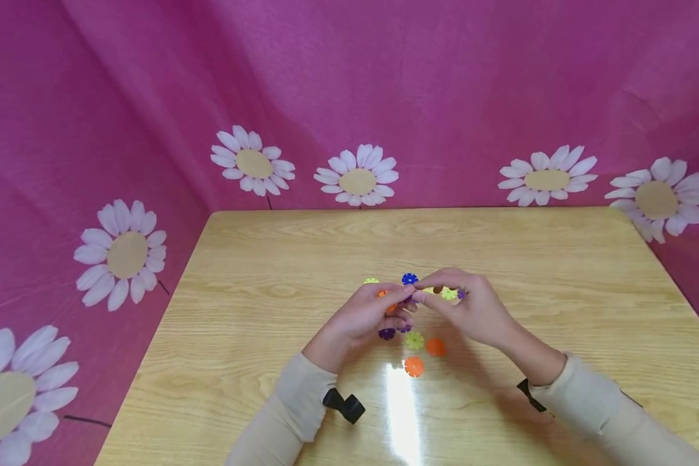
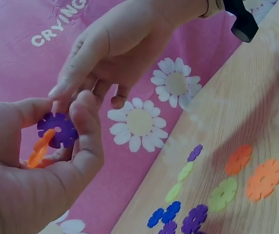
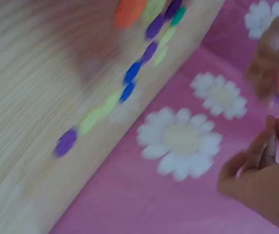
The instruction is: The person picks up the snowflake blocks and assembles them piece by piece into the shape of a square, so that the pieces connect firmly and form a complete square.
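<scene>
My left hand [image 2: 42, 185] holds a purple notched interlocking disc [image 2: 64, 131] between thumb and index finger. An orange interlocking disc [image 2: 39, 150] stands edge-on against it, within the same curled fingers. My right hand [image 1: 477, 310] comes in from the other side, its thumb and index fingertips pinched together at the purple disc's upper rim. The two hands' fingertips meet above the table. In the blurred right wrist view, the right hand [image 3: 261, 187] shows its fingers bunched, close to the left hand [image 3: 269, 66] and the coloured discs.
Loose discs lie on the wooden table [image 1: 256, 291] beneath and around the hands: an orange one [image 1: 414, 367], a yellow-green one [image 1: 414, 340], a blue one [image 1: 410, 279] and several more. A pink flowered cloth [image 1: 443, 97] hangs behind the table's far edge.
</scene>
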Available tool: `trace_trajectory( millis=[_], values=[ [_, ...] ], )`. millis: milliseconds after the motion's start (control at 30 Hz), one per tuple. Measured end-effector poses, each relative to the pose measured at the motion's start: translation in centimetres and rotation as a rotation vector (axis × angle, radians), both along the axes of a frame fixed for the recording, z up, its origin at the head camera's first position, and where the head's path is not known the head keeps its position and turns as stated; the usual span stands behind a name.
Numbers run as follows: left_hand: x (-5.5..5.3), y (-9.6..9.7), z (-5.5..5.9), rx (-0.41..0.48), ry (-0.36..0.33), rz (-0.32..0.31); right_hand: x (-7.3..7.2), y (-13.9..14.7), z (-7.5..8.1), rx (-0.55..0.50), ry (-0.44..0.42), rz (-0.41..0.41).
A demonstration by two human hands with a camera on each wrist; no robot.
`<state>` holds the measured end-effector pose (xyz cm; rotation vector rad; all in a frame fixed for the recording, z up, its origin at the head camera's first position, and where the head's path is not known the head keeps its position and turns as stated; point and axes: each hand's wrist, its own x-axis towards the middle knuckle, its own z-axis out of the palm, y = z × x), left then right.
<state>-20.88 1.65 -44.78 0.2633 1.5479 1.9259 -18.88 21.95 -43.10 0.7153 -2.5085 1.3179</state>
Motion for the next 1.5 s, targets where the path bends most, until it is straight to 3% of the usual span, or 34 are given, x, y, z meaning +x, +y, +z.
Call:
trace_trajectory(
  millis=[100, 200, 267, 367, 533, 733, 900, 1033, 1100, 1233, 1333, 1500],
  values=[
    [-0.1, -0.4, 0.0, -0.014, 0.002, 0.031, -1.5, 2.5, -0.5, 0.11, -0.084, -0.091],
    [-0.1, -0.7, 0.2, -0.028, 0.0, 0.032, -2.8, 4.9, -1.6, 0.366, -0.194, -0.173],
    [-0.1, -0.9, 0.4, -0.032, 0.004, 0.021, -3.4, 5.9, -2.5, 0.557, -0.229, -0.161],
    [0.0, -1.1, 0.5, -0.027, 0.007, -0.006, -3.7, 6.6, -3.9, 0.715, -0.207, -0.125],
    [0.1, -1.1, 0.6, -0.022, 0.007, -0.023, -3.7, 6.4, -5.3, 0.735, -0.118, -0.101],
    [0.0, -1.2, 0.4, -0.034, -0.018, -0.016, -3.5, 5.8, -5.9, 0.739, -0.039, -0.116],
    [0.1, -1.2, 0.1, -0.045, -0.063, 0.016, -3.7, 5.5, -6.0, 0.659, -0.081, -0.189],
    [0.1, -1.1, 0.0, -0.052, -0.083, 0.035, -4.0, 5.6, -5.7, 0.519, -0.177, -0.221],
    [0.1, -1.0, 0.0, -0.054, -0.081, 0.052, -3.8, 5.5, -5.1, 0.404, -0.258, -0.221],
    [-0.2, -0.9, -0.2, -0.052, -0.049, 0.099, -2.5, 4.1, -2.5, 0.094, -0.473, -0.197],
    [-0.4, -0.8, -0.2, -0.045, -0.026, 0.115, -1.4, 2.6, -0.4, -0.122, -0.55, -0.143],
    [-0.2, -0.7, 0.2, -0.046, 0.02, 0.083, 0.3, 0.7, 1.7, -0.334, -0.638, -0.062]
  ],
)
